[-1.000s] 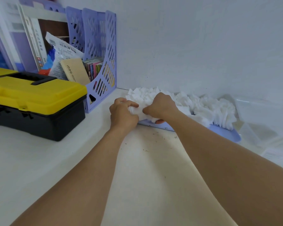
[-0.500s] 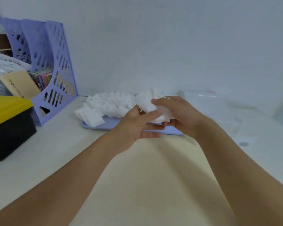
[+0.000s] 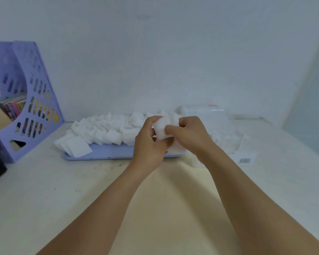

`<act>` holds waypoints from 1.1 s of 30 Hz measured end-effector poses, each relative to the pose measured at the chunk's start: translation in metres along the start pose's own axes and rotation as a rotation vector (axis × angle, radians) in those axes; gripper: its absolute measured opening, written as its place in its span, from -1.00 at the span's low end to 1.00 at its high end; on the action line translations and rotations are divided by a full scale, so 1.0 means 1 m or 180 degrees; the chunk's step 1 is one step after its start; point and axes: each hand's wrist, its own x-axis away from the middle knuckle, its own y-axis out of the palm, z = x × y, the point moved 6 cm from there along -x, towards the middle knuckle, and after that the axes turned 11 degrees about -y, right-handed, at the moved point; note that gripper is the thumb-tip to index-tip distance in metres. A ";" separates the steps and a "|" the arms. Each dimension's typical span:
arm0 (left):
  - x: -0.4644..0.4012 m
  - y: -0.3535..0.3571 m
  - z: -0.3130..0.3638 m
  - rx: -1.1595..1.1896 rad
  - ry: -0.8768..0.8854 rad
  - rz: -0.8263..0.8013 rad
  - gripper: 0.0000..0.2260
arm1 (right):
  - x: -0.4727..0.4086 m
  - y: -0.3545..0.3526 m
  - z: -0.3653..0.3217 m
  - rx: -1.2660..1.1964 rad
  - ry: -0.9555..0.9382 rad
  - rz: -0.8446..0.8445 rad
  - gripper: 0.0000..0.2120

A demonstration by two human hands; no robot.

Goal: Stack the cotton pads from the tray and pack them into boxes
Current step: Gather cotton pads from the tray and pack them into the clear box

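Head view: early stage, most of the work left. Left hand (image 3: 149, 142) and right hand (image 3: 189, 137) meet above the tray's (image 3: 107, 153) front right corner, both grips clamped on one small stack (image 3: 162, 128) of pads, fingers curled round its sides, apparently squaring it up. Stack is in the air, clear of the worktop (image 3: 81, 190). Rest of the pads (image 3: 103, 129) lie loose and heaped across the tray near the worktop's back edge, a few spilling over the tray's left end. Clear box (image 3: 206, 115) sits at the back right, just beside the tray; cannot tell whether it holds packed pads. Judgement: one stack being formed, nothing visibly boxed, bulk of the pile unsorted. File rack (image 3: 28, 100) at back left is not involved.
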 end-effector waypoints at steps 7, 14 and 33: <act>0.000 -0.005 -0.001 -0.0698 0.0562 -0.0062 -0.58 | 0.000 0.001 -0.002 0.0011 -0.0187 -0.0110 -0.77; -0.007 -0.012 -0.020 0.0845 -0.0664 0.0020 -0.51 | -0.006 -0.034 -0.003 -0.1957 -0.0078 0.0433 -0.77; 0.004 -0.001 -0.013 0.2426 -0.1546 -0.0311 -0.85 | 0.002 -0.022 0.019 -0.1243 0.0396 -0.1101 -0.75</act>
